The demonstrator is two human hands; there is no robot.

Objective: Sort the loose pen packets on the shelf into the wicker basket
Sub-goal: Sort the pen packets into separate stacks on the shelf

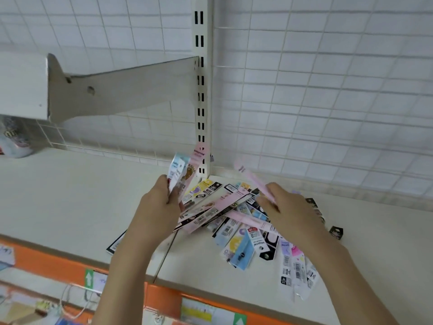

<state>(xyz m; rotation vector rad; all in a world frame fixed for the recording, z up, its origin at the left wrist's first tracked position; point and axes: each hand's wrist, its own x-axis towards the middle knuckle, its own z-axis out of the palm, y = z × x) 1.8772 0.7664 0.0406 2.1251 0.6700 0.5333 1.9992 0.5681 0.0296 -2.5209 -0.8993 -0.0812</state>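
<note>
Two bare arms reach up from the bottom of the picture, closest to us. Behind them the big white shelf runs wide, with an orange strip along its front edge, and a white wire grid wall stands at the back with a slotted post in the middle. A grey bracket sticks out from the post on the left side. On the shelf, near the foot of the post, lies a messy pile of pen packets, pink, blue, black and white, all crossing over each other. The left hand is closed around a small bunch of packets that stands up above the fingers, lifted off the shelf just left of the pile. The right hand is over the right side of the pile, with its fingers pinched on one long pink packet that points up and to the left, away from the fingertips. It looks blurry. A few packets lie by themselves near the front edge on the right. No wicker basket shows in this view.
</note>
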